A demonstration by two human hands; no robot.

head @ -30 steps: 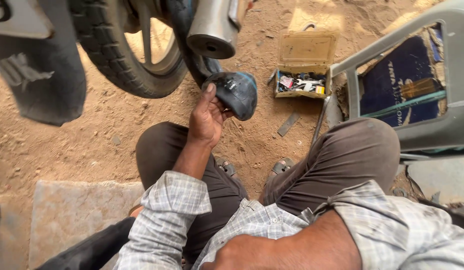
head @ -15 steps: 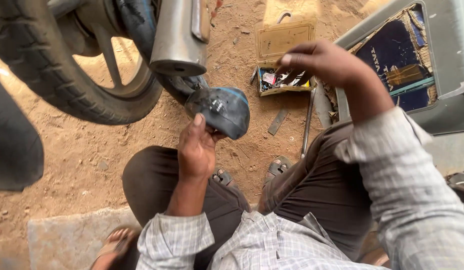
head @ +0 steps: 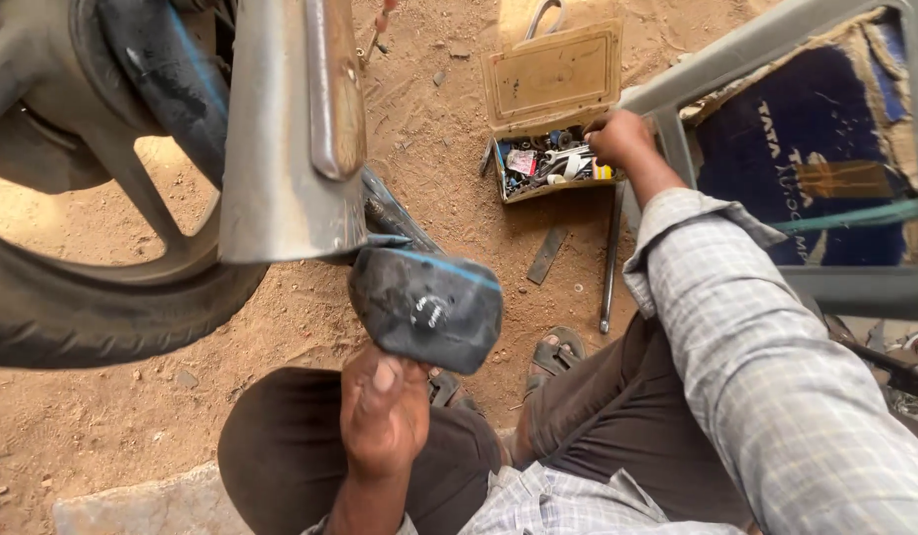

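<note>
Black folded inner tube [head: 426, 309], dusty

Outdoors on bare, reddish-brown dirt ground [head: 281, 327] strewn with small pebbles and grit, lit by bright daylight with soft shadows. At the lower left, a flat slab of pale stone [head: 132, 500] set into the soil. On the right, a grey plastic chair [head: 776, 59] with worn blue cardboard [head: 816, 129] tucked into its frame.
</note>
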